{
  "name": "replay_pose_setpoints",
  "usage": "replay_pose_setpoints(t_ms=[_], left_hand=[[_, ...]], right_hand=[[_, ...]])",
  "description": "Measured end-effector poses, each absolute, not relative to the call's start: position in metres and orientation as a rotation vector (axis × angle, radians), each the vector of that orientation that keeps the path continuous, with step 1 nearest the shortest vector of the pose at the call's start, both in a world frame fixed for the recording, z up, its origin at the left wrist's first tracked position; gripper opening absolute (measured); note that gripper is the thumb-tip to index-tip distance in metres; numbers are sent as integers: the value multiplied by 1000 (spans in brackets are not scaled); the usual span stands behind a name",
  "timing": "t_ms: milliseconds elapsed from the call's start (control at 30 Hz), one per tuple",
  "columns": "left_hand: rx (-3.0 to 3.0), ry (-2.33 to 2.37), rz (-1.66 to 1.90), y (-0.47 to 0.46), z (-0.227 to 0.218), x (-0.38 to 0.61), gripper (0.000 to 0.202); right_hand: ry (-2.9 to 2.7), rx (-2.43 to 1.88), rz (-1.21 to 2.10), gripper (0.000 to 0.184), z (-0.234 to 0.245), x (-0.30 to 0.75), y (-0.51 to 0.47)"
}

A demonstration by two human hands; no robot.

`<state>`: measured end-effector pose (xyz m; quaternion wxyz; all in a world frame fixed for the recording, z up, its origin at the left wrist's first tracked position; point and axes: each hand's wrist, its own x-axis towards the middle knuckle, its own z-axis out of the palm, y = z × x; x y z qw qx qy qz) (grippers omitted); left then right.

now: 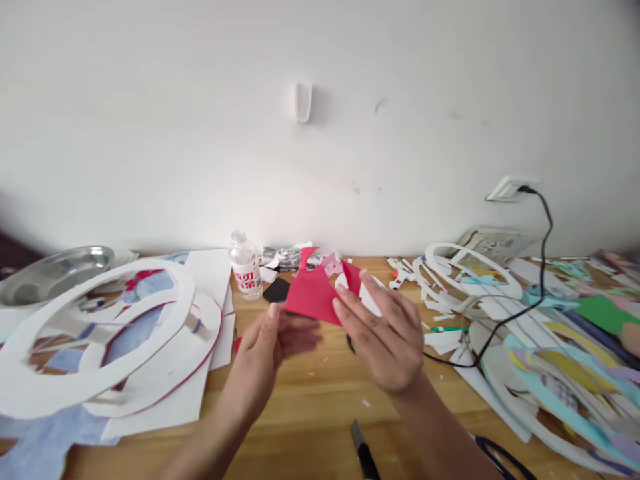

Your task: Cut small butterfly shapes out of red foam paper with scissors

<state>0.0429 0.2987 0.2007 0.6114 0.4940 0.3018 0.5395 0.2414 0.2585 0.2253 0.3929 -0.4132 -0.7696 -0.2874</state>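
A piece of red paper (314,297) with a curved cutout along its top edge is held up above the middle of the wooden table. My left hand (267,343) pinches its lower left corner, thumb in front, with the other fingers blurred underneath. At the paper's right side, my right hand (383,333) grips it with bent fingers, its thumb hidden. Part of the sheet stands up in a flap beside those fingertips. Below my hands, a utility knife (365,450) with a black handle lies on the table, blade pointing away from me.
White ring-shaped cutouts (187,293) and a metal bowl (75,267) are on the left. A glass bottle (247,267) stands near the wall. Coloured rings and scraps (565,393) crowd the right, crossed by a black cord (520,310). Dark scissor-like handles (500,457) lie near my right forearm.
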Motion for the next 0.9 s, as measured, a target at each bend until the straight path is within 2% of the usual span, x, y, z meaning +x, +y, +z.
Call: replay_pose_setpoints(t_ms=[33, 100, 300, 400, 467, 533, 600, 733, 900], left_hand=[[1050, 584, 1104, 296, 198, 46, 55], [954, 478, 965, 292, 194, 49, 55], [929, 618, 1075, 307, 196, 38, 36], [864, 639, 1325, 318, 197, 31, 32], [839, 655, 1439, 320, 193, 31, 32], [928, 688, 1426, 317, 185, 37, 32], [1112, 726, 1357, 310, 174, 43, 31], [1285, 735, 1289, 302, 163, 51, 27], [901, 544, 1224, 302, 176, 49, 22]], right_hand=[[-1977, -1008, -786, 47, 224, 240, 262], [-2025, -923, -888, 46, 221, 238, 269], [-2101, -869, -953, 47, 216, 238, 273], [-1788, -942, -619, 42, 208, 223, 269], [-1596, -1015, -133, 35, 202, 205, 267], [-1472, -1044, 391, 43, 198, 187, 268], [-1327, -1053, 711, 43, 196, 176, 269], [-1136, -1125, 774, 29, 192, 179, 275], [-1154, -1177, 784, 27, 189, 195, 285]])
